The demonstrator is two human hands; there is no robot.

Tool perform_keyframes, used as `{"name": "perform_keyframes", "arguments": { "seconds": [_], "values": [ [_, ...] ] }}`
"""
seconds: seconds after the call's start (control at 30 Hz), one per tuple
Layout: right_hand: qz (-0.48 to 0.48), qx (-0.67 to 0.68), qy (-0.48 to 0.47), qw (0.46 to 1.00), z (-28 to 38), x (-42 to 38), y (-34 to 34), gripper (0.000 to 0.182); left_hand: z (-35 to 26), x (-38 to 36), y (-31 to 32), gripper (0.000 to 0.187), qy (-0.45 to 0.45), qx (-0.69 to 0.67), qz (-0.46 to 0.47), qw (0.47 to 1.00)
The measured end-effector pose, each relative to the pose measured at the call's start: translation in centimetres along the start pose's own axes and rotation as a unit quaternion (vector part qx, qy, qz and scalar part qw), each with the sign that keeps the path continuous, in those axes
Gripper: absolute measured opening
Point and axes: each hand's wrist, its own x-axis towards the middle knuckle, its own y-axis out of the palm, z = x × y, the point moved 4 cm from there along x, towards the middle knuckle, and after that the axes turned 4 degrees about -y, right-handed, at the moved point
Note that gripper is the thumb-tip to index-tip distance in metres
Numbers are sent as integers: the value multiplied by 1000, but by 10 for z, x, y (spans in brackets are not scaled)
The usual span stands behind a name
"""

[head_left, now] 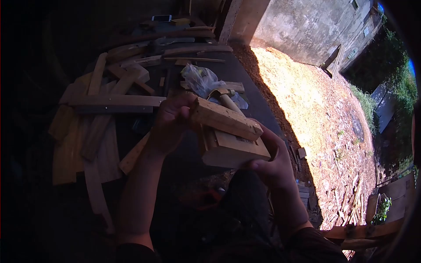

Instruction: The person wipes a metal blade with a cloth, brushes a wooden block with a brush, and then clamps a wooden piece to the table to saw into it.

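Observation:
Above the near edge of the bench, my two hands hold up a pair of wooden pieces. My left hand [173,115] is closed on the left end of a narrow wooden strip [226,118], which lies slantwise across a thicker wooden block [234,153]. Fingers of my right hand [276,164] wrap around the block's right end, thumb along its lower edge. The strip's right end reaches close to those fingers. Just behind the pieces lies a tool with a round wooden handle [231,104], partly hidden by the strip, beside a crumpled clear plastic bag [201,81].
Loose boards [103,136] lie piled on the left of the dark bench [258,105], with more offcuts [197,50] toward the back. A phone [161,18] rests at the far end. To the right, wood shavings [302,94] cover the ground below a wall [307,30].

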Motion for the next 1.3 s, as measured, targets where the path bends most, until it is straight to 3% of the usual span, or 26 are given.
{"name": "perform_keyframes", "arguments": {
  "seconds": [0.27,0.33,0.47,0.6,0.87,1.0,1.2,1.3],
  "values": [
    [1,-4,16,1000,3,-1,2,103,5,1,-5,71,31,-11,30,999],
    [-26,-15,17,999,5,0,7,111,6,1,-6,67,39,-19,34,998],
    [10,-6,7,1000,3,0,4,101,9,1,-10,62,33,-24,44,998],
    [2,-8,10,1000,1,-2,2,102,8,0,-9,62,15,-36,41,998],
    [-46,11,0,999,5,2,4,113,9,-2,-1,71,6,-78,11,997],
    [-51,20,-2,998,5,1,5,112,5,-3,1,70,3,-98,30,995],
    [-43,94,9,995,2,0,-2,103,-12,1,18,82,5,-31,48,998],
    [-64,117,-5,991,7,-1,-10,100,-9,4,22,88,-6,-52,-7,999]
  ]
}}
